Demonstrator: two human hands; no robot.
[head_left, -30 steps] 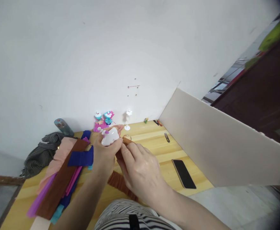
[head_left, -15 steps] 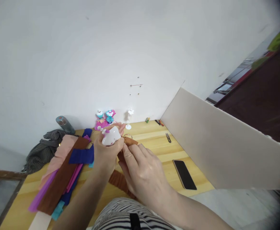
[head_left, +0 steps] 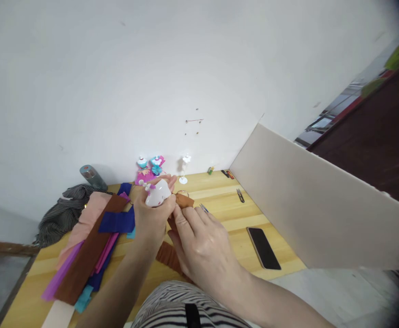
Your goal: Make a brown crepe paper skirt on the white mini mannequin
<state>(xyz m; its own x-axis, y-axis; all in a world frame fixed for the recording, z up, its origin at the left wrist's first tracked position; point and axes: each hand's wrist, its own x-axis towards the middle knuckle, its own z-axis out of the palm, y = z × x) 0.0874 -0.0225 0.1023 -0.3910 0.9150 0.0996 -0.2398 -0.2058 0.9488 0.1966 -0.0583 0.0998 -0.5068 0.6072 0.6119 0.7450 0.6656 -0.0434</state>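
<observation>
Holding the white figure (head_left: 158, 193) over the counter (head_left: 233, 216), left hand (head_left: 151, 223) is wrapped round it; right hand (head_left: 202, 246) meets it, pinching brown paper (head_left: 185, 200) at the figure's 3 o'clock. Exact fingertip contact hidden. Risk: the paper looks thin, so a hard or uneven pull could tear or crease it; a slack left grip could let the glossy figure turn. Metal tip (head_left: 203, 208) beyond the right fingers, held or lying unclear, could snag paper. Brown strip (head_left: 168, 255), 6 o'clock, could drag under the right hand.

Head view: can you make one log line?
left hand: holds white figure | right hand: pinches brown material | phone: on table
</observation>
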